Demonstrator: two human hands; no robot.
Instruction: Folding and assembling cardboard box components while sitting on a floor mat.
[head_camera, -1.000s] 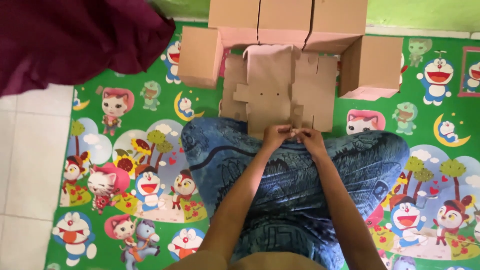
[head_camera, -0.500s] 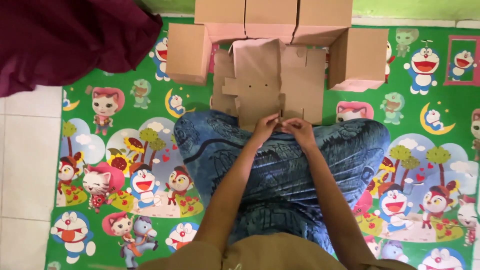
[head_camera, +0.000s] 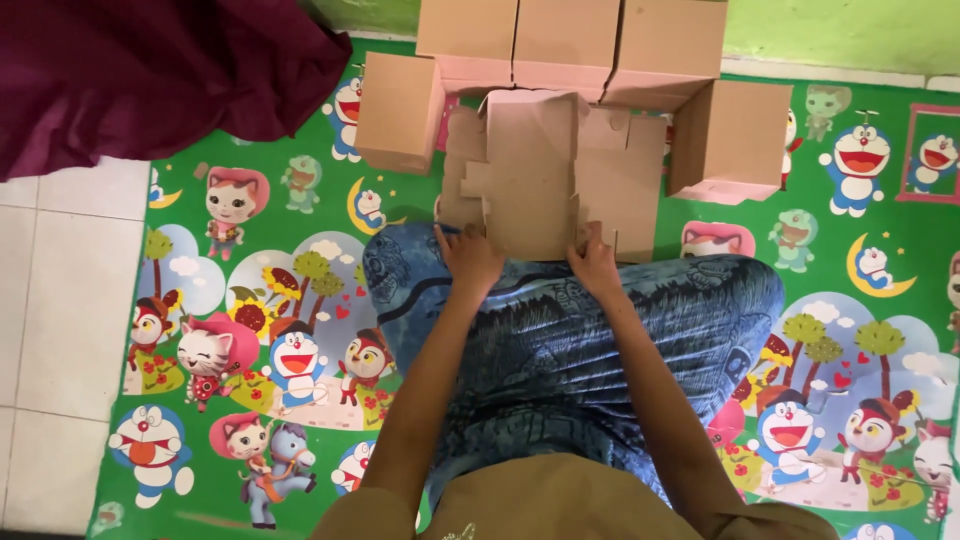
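**Both hands on the flat carton blank**

You're sitting on the cartoon play mat, legs folded under a blue patterned cloth, and both arms reach forward to the stack of flat cardboard blanks lying just past your knees. Your left hand is on the near left edge of the top blank, fingers curled over it and thumb up on the card: that's a grasp on the cardboard. Your right hand is at the near right corner of that same sheet, fingertips pressed to the edge; it touches the card, but from up here I cannot tell whether it is truly pinching or only resting.

The top blank lies flat, its near edge touching the cloth over your lap, and it overlaps other die-cut sheets beneath, whose notched tabs stick out on the left and right.

Around the stack stand folded brown boxes. One box is just left of the blanks, another box just right, and a row of three boxes sits behind, against the green wall. They ring the flat sheets on three sides.

Off to your upper left, a dark maroon cloth is heaped over the mat's corner and the white floor tiles. A tan sleeve hem shows at the bottom.
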